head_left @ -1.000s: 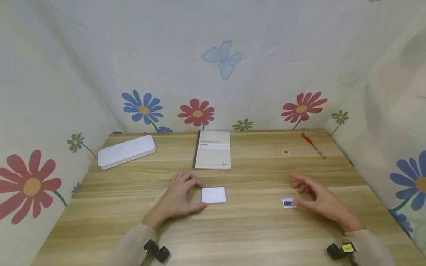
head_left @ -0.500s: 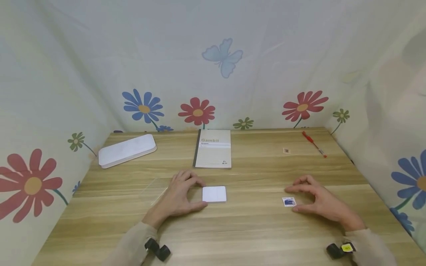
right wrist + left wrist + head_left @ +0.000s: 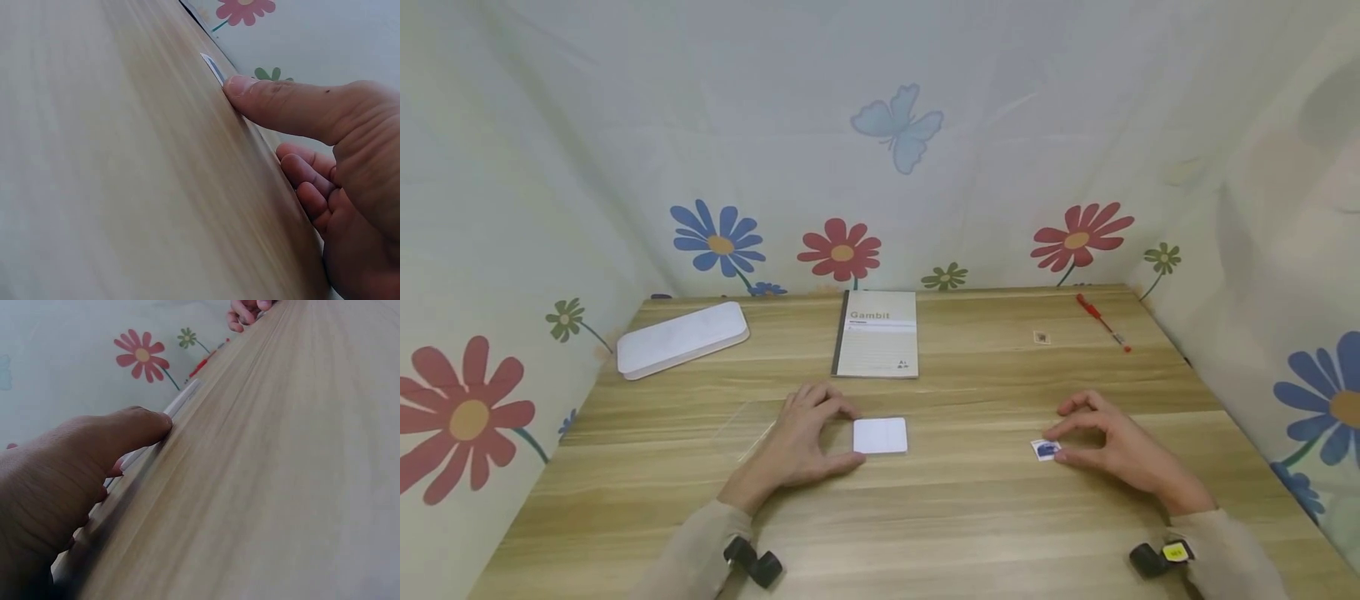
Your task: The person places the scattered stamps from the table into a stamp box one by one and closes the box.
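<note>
A small white card (image 3: 880,436) with rounded corners lies on the table left of the middle. My left hand (image 3: 808,442) holds it by its left side, thumb at the near corner and index finger at the far one. In the left wrist view the thumb (image 3: 140,425) rests along the card's thin white edge (image 3: 187,394). To the right lies a postage stamp (image 3: 1043,451) with a blue picture, turned slightly askew. My right hand (image 3: 1120,446) pinches its right side between thumb and index finger. The right wrist view has the thumb tip against the stamp (image 3: 212,66).
A notebook (image 3: 877,337) marked "Gambit" lies at the back middle, a white case (image 3: 683,337) at the back left. Back right are a second, smaller stamp (image 3: 1042,337) and a red pen (image 3: 1102,322). A clear sheet (image 3: 747,427) lies partly behind the left hand.
My right index finger and thumb have closed in on the blue stamp, which has turned a little. The left hand has stayed at the white card.
</note>
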Demonstrator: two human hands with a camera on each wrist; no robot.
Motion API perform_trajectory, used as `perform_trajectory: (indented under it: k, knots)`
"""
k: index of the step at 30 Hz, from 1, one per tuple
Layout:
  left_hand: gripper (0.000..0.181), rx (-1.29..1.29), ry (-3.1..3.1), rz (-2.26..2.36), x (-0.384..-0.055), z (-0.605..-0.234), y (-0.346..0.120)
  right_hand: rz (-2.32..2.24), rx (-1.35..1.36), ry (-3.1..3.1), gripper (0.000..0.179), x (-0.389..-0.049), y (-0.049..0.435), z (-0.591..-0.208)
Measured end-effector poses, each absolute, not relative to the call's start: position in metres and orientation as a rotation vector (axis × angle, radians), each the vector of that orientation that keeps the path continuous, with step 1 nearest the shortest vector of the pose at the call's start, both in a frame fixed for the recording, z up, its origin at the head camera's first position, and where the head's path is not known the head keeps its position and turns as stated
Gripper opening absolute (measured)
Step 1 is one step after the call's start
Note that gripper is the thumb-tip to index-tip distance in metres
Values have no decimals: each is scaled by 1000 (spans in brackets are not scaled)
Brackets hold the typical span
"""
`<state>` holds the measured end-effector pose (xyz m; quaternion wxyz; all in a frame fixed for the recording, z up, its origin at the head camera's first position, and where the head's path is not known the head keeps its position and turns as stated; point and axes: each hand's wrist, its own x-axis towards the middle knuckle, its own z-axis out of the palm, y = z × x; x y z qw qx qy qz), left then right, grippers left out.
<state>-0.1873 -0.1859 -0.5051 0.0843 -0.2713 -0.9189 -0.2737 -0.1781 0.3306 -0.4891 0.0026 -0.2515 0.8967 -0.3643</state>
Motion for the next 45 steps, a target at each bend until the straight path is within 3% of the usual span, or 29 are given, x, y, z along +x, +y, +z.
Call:
perform_trajectory:
  k: [13,25,38,45]
  knots:
    - [56,-807,-2730,-830,-186,-506,-186,-1151,-774,2773,23,-177,328,-486]
    - [57,-798,-2756,-819,-187,-507,-186,-1286,-967,2669,28,-179,325,-490]
    - [57,-797,-2750,-815,-187,-507,-187,-1409,-799,2565,16,-182,321,-494]
    - [56,-801,-2756,-819,-187,-506,-186,-1604,-582,2594,15,-185,324,-492]
